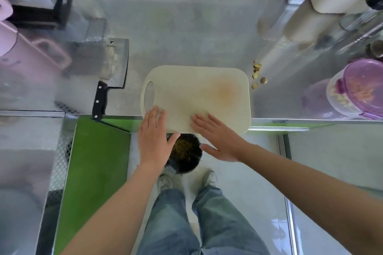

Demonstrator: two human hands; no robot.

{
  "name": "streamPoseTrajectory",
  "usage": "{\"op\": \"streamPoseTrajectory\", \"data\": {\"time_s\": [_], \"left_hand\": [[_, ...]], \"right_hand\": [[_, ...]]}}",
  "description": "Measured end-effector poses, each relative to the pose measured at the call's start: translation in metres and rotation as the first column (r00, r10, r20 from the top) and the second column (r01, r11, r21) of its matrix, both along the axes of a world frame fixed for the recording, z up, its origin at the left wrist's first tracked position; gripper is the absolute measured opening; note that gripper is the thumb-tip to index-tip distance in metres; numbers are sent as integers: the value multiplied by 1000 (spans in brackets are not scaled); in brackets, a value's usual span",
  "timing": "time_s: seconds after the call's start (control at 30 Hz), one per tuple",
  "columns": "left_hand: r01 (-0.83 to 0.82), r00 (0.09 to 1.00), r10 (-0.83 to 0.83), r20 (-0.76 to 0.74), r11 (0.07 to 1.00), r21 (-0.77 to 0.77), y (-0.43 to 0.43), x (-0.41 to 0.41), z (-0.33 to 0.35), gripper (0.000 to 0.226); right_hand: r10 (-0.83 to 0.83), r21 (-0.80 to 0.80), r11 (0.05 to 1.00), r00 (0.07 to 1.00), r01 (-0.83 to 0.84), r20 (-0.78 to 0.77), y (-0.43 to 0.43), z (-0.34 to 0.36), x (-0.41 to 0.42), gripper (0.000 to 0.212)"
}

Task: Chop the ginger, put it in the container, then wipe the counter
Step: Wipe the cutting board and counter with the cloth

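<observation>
Nearest, on the floor just below the surface, a dark bucket (186,157) is seen with yellow-green bits inside. It is placed right under the edge, most likely so that scraps can be swept off and dropped into it.

Above it, the left hand (154,136) and the right hand (217,138) are laid flat on the near end of the pale cutting board (196,93). The fingers of both are held straight and apart, and nothing is gripped. The board is set so that its near end hangs past the edge of the surface (186,33), over the bucket. Nothing is seen on the board but an orange stain, so it is probably being brushed clean.

To the left, a cleaver (113,64) is laid flat, out of the way. Just beside the far right corner of the board, a few small ginger pieces (257,73) are left on the surface. Further right, a container (356,89) with a purple lid on it is seen. Pale chopped bits are held inside, which may be the chopped ginger. The wiping seems not yet done.
</observation>
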State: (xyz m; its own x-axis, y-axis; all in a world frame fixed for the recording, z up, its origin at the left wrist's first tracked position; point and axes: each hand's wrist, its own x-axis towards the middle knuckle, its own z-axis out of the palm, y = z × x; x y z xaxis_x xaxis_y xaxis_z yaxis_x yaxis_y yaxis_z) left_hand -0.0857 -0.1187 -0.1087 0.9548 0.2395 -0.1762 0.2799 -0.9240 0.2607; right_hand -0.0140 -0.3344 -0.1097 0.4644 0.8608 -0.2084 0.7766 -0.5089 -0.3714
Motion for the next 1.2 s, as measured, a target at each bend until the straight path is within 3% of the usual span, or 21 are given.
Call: {"op": "streamPoseTrajectory", "data": {"time_s": [0.07,0.13,0.2,0.3,0.4,0.5,0.6,0.67,0.73,0.83,0.87,1.0,1.03,1.13,1.2], "left_hand": [[31,999,-31,7,999,12,4,-1,-1,75],[61,998,-61,12,998,18,8,-3,-2,75],[79,997,-79,14,997,19,11,-4,-3,74],[87,996,-88,24,996,20,11,-4,-1,69],[82,996,-83,22,997,13,12,-3,0,67],[78,996,-79,37,997,11,12,-3,0,66],[78,996,-78,36,997,10,10,-4,-1,66],[73,997,-74,32,997,9,9,-3,0,66],[66,997,-66,27,998,6,9,-3,0,66],[53,998,-53,30,999,-9,8,-3,1,67],[48,998,-48,33,999,-11,8,-3,1,67],[37,999,-37,30,999,-19,7,-2,1,66],[34,999,-33,27,999,-20,7,-2,1,66],[42,999,-42,21,999,-22,8,-2,2,66],[52,998,-51,26,998,-24,10,-3,3,65]], "right_hand": [[130,40,991,991,-128,-43,-4,3,-23,57],[116,111,988,991,-109,-62,-4,6,-25,54],[-42,131,990,998,49,-50,4,9,-12,56],[-242,22,970,970,242,-16,17,10,6,67],[-43,-38,998,999,42,-13,16,6,-15,66],[120,75,990,991,-116,-59,4,11,-34,55],[-71,121,990,997,75,-32,14,15,-15,57],[-221,37,974,975,221,-27,23,15,-4,66],[-149,-49,988,989,147,-22,22,11,-14,70],[144,18,990,986,-143,-80,7,8,-45,61],[164,52,986,982,-160,-94,4,8,-46,59],[-185,36,982,982,186,-31,12,11,-18,64],[-187,-3,982,982,187,-20,13,11,-17,66],[132,23,991,989,-131,-61,10,9,-37,61],[184,84,980,981,-179,-66,9,10,-37,57]]}}
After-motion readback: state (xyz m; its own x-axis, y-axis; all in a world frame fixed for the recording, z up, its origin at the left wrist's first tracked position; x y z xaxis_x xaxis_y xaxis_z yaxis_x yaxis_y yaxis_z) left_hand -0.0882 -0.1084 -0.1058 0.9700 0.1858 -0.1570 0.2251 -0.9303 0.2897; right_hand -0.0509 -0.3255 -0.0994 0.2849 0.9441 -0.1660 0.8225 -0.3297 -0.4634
